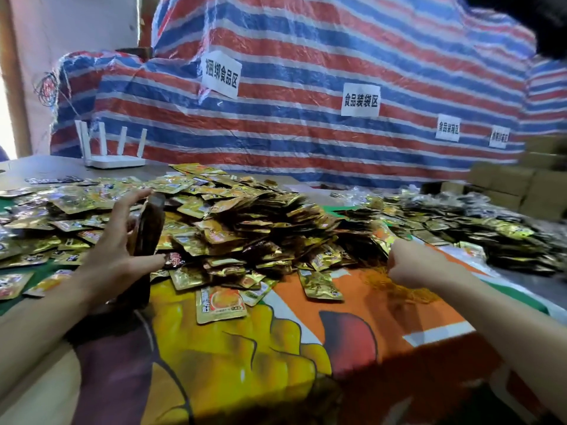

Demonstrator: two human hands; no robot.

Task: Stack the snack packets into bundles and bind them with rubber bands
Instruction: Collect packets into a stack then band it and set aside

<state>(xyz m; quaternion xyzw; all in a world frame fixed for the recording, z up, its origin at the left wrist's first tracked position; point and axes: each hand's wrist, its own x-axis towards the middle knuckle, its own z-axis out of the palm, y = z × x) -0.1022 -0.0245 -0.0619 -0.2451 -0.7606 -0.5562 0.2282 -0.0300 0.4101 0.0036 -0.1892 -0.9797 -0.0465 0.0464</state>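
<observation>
From the head camera, my left hand (122, 243) holds a stack of packets (147, 228) upright on edge, thumb (147, 261) at the near side and fingers (132, 199) spread over the top; the stack looks dark brown along its edges and stands at the left foot of the heap. The heap of snack packets (245, 222) is gold foil with orange and yellow prints, piled high in the middle of the table and thinning to a flat scatter on the left. My right hand (411, 265) is curled with the fingers hidden, so I cannot tell what it pinches; it sits at the heap's right edge, just over a tangle of orange rubber bands (399, 283). A single packet (220, 305) lies face up apart from the heap, on the printed cloth (245, 363) that stays bare toward me. Farther right lies a darker spread of packets (478, 228). Behind stands a white router (112, 148) before a striped tarp (306, 56).
</observation>
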